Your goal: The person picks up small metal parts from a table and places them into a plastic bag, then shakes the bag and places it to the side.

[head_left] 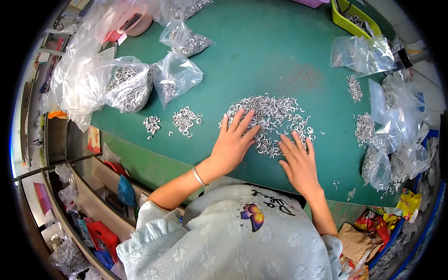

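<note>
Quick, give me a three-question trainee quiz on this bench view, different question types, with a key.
1. True or false: both hands lie flat on the big pile of metal rings on the green mat.
2. Multiple choice: the bracelet is on which wrist? A) left B) right C) neither
3. Fill in: the two small ring heaps lie to the person's ____ of the big pile.

Key
1. True: the left hand rests on the pile's near left edge, the right hand on its near edge, fingers spread.
2. A
3. left
</note>
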Available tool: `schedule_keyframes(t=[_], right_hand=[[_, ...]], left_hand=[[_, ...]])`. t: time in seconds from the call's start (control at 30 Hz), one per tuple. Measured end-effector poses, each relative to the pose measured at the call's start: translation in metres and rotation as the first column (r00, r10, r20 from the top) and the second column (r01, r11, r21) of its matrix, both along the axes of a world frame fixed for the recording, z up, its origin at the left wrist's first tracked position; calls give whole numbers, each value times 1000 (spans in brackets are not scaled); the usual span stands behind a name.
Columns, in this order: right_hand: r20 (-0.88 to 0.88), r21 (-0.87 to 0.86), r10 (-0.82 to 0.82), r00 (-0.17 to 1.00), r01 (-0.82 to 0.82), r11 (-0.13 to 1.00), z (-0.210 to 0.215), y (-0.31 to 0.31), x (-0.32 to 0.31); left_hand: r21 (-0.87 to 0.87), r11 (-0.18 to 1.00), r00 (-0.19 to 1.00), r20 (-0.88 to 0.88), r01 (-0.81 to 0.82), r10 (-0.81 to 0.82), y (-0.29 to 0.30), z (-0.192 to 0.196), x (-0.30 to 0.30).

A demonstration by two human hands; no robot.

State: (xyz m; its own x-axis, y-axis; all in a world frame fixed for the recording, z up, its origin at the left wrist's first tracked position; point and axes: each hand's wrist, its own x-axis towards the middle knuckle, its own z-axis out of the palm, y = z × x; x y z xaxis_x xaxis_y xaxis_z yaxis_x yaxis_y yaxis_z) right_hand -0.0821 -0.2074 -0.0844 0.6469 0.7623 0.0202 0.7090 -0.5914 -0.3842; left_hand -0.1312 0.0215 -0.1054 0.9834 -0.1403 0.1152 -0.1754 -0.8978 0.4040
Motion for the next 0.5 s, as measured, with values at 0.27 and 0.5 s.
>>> schedule_keyframes(t=[0.27,0.5], right_hand=[[-45,149,40,998,-33,988,2,8,-6],[18,48,-40,999,39,998,-9,8,-3]], left_hand=[[-325,944,998,-6,-60,62,5,3,-2],[-181,977,992,-61,-116,106,8,3,-27]])
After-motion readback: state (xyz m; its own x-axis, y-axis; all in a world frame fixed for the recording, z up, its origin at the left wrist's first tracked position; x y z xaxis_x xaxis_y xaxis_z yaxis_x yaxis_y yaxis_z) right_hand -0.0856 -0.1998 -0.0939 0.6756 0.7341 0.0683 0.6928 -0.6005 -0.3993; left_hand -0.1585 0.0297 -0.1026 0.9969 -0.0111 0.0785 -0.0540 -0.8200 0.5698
